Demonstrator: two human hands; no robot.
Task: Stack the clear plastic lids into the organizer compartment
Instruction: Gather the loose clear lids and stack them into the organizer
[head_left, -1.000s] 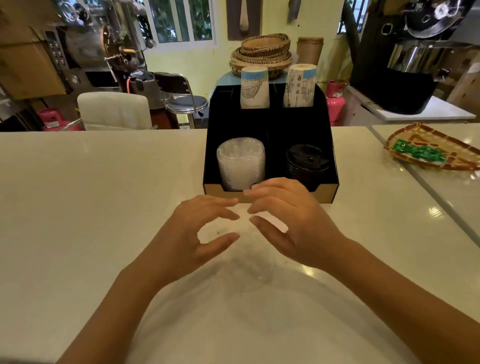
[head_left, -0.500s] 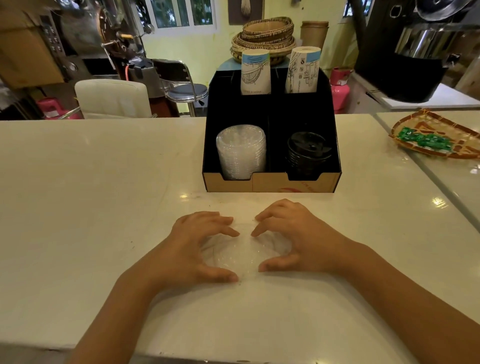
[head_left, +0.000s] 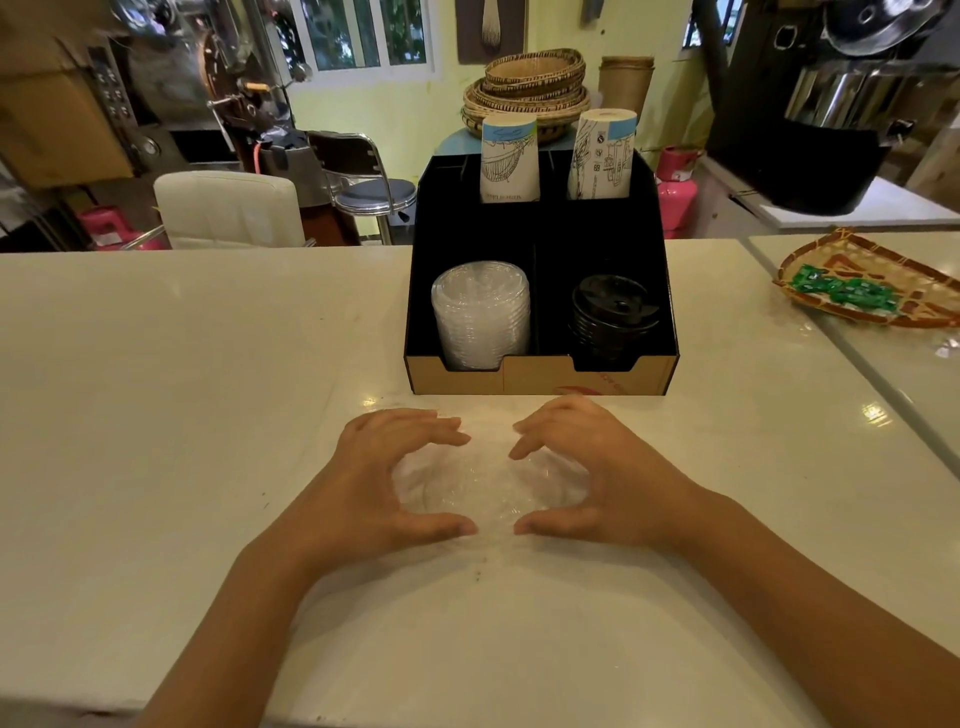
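A pale glossy tabletop (head_left: 156, 395) fills the foreground. A stack of black lids (head_left: 613, 317) stands on it, and behind that two upturned stacks of printed paper cups (head_left: 509, 156) rise side by side. At the right edge lies a woven tray (head_left: 883, 306) with green-wrapped candies (head_left: 836, 288) in it. Beyond the tabletop are nested wicker baskets (head_left: 530, 91), a white padded chair (head_left: 228, 210), a chrome stool with a dark seat (head_left: 374, 195), and a pink gas cylinder (head_left: 675, 192).
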